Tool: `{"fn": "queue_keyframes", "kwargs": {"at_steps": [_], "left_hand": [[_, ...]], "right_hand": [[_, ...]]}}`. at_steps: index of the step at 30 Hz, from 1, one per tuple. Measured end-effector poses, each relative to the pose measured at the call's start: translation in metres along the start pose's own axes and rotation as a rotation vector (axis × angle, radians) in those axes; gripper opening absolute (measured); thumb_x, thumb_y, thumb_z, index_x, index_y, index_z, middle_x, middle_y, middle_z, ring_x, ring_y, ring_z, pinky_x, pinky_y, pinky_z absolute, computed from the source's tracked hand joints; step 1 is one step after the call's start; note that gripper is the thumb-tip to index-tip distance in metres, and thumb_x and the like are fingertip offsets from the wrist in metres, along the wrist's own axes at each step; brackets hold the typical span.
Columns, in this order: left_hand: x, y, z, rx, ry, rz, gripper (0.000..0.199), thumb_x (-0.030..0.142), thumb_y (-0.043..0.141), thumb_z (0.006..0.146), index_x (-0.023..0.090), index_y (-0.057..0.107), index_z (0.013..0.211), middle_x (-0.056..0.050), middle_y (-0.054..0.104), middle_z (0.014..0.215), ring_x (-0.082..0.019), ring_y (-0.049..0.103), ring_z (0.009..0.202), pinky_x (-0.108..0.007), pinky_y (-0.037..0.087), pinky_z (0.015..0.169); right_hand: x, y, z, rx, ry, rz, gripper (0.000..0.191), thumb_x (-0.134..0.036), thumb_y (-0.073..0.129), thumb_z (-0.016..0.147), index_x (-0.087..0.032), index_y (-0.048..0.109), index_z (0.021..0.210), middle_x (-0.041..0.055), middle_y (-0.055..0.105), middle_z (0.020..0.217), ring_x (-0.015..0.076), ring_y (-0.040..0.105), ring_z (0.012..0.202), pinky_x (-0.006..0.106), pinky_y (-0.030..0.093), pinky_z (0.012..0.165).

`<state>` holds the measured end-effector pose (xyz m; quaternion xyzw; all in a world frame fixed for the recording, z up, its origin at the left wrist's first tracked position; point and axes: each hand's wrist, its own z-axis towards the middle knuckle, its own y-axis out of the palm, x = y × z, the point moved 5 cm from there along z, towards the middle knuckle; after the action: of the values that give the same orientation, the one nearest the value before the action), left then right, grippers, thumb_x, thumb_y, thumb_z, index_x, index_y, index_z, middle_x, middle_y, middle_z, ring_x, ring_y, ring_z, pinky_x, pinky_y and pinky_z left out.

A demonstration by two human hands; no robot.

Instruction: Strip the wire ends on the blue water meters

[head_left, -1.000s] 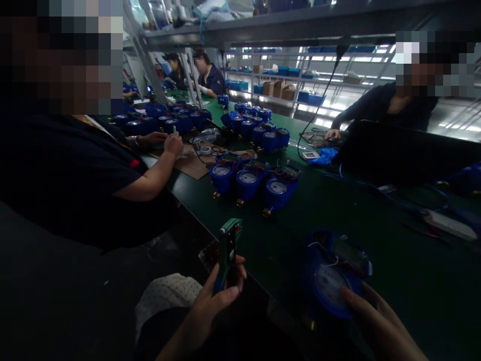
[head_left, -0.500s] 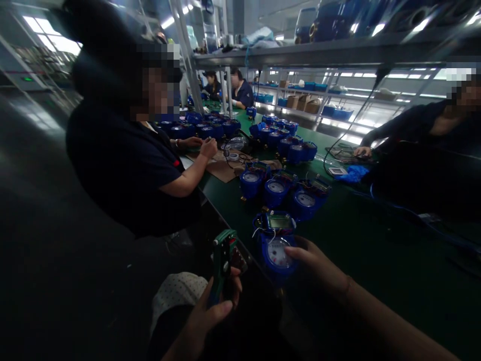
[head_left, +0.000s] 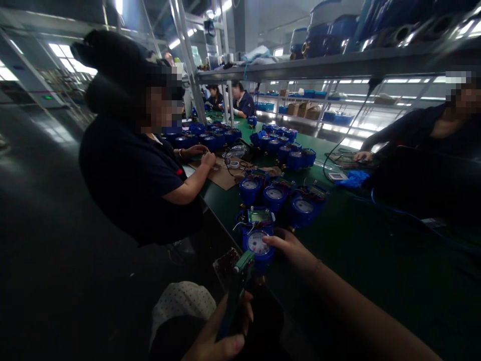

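While upright, green tool (head_left: 237, 291) tip-up.

Four blue water meters (head_left: 257, 239) up front, one green hand tool (head_left: 237, 291), two own hands, four co-workers seated, one cardboard sheet (head_left: 221, 176).

Dim factory hall. Long green workbench (head_left: 361, 250) runs from 5 o'clock up toward 12. Grey metal shelf (head_left: 338, 61) overhead across 1–3 o'clock, carried on slanted steel uprights (head_left: 183, 47) at 11–12. Far racking (head_left: 315, 108) at 1 o'clock with blue bins and cardboard boxes (head_left: 307, 108), backlit by bright strip lights. Dark glossy floor (head_left: 41, 210) fills 7–10 o'clock. Bright windows (head_left: 63, 52) at 10 o'clock, ceiling lamp (head_left: 119, 6) at 11.
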<state>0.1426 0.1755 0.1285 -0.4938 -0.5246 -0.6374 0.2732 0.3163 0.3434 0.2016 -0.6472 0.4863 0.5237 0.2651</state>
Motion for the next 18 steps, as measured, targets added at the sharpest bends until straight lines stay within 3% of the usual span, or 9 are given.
{"fn": "queue_keyframes", "kwargs": {"at_steps": [10, 15, 18], "left_hand": [[-0.01, 0.039, 0.022, -0.135, -0.127, -0.005, 0.07, 0.044, 0.089, 0.071, 0.023, 0.058, 0.13, -0.007, 0.064, 0.106, -0.02, 0.06, 0.09, -0.032, 0.047, 0.084], [-0.028, 0.052, 0.039, -0.137, -0.343, -0.14, 0.052, 0.064, 0.062, 0.089, 0.018, 0.063, 0.113, -0.006, 0.065, 0.087, -0.014, 0.061, 0.074, -0.025, 0.044, 0.07], [-0.037, 0.057, 0.042, -0.14, -0.361, -0.148, 0.052, 0.066, 0.056, 0.092, 0.017, 0.062, 0.111, -0.006, 0.065, 0.084, -0.014, 0.061, 0.071, -0.025, 0.044, 0.069]], "right_hand": [[0.008, -0.003, 0.012, -0.065, -0.093, 0.059, 0.055, -0.048, 0.082, 0.075, -0.01, 0.069, 0.112, 0.0133, 0.073, 0.114, 0.0271, 0.07, 0.105, 0.039, 0.056, 0.097], [0.016, -0.004, 0.017, -0.008, -0.098, 0.059, 0.052, -0.044, 0.08, 0.078, -0.009, 0.067, 0.114, 0.0141, 0.072, 0.115, 0.0275, 0.07, 0.103, 0.041, 0.057, 0.096], [0.013, -0.006, 0.004, 0.005, -0.095, 0.059, 0.058, -0.049, 0.081, 0.078, -0.009, 0.066, 0.118, 0.0155, 0.069, 0.121, 0.0295, 0.068, 0.11, 0.04, 0.057, 0.097]]}}
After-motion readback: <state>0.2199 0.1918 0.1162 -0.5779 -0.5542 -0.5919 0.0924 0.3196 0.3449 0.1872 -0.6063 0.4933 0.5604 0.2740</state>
